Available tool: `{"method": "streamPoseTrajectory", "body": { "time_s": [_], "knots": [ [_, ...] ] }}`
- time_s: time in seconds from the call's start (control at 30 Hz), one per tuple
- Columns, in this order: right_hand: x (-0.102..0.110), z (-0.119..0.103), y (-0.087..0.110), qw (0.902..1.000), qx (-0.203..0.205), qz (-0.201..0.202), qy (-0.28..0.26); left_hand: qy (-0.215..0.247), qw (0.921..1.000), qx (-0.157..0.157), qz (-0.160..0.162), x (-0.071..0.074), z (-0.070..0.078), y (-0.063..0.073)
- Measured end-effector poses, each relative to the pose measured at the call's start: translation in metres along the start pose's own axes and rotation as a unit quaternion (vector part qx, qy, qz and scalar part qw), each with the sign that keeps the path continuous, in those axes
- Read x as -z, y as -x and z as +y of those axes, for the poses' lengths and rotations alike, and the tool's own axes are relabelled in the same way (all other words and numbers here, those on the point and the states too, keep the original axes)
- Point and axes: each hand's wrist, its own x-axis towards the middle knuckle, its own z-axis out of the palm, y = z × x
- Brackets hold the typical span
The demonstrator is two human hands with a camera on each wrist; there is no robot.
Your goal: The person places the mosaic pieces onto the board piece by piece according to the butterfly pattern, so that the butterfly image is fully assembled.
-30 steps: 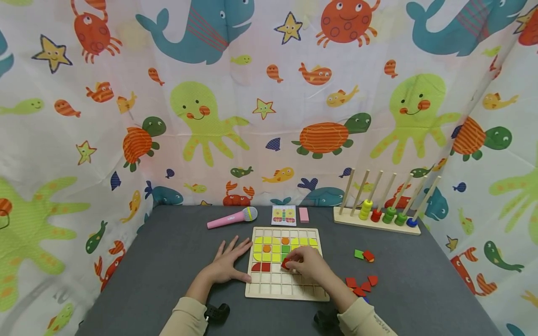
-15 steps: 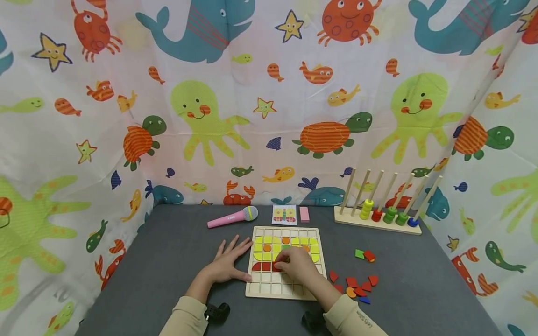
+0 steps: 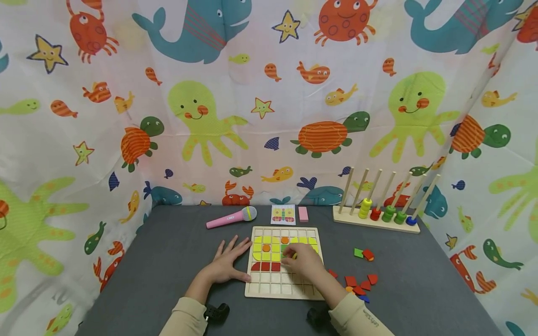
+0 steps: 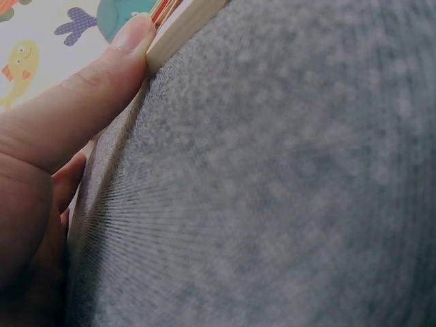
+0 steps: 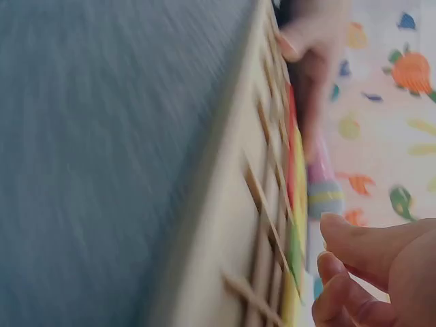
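Note:
A wooden grid board (image 3: 269, 291) holds yellow, orange, green and red tiles in its cells. Three red tiles (image 3: 265, 266) lie in a row at the left of the board. My left hand (image 3: 227, 266) lies spread at the board's left side, its thumb (image 4: 102, 88) touching the board's edge in the left wrist view. Over the right middle of the board hovers my right hand (image 3: 306, 262), fingers loosely bent and covering some cells. In the right wrist view its thumb and fingers (image 5: 357, 242) show no tile between them.
Loose red, orange and blue pieces (image 3: 360, 290) lie right of the board, with a green piece (image 3: 358, 253) and red piece (image 3: 368, 255) farther back. Behind the board are a pink microphone (image 3: 231, 218), pattern card (image 3: 283, 214), pink block (image 3: 303, 214) and peg-and-ring counter (image 3: 376, 220).
My right hand set a red tile in the third cell of the red row, let go and drew back slightly right. My left hand stays where it was.

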Motion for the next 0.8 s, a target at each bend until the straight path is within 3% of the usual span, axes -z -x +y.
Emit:
{"method": "streamPoseTrajectory", "body": {
  "time_s": [0.23,0.57,0.8],
  "knots": [
    [0.042,0.022,0.005,0.9975,-0.061,0.036,-0.001,-0.001,1.0,-0.003,0.002,0.0,-0.002,0.0],
    [0.092,0.092,0.026,0.9882,-0.121,0.086,0.04,0.005,1.0,-0.006,0.005,-0.002,-0.004,-0.001],
    [0.118,0.131,0.041,0.9822,-0.147,0.083,0.081,-0.001,1.0,-0.005,0.002,-0.002,-0.003,-0.001]
  ]
}}
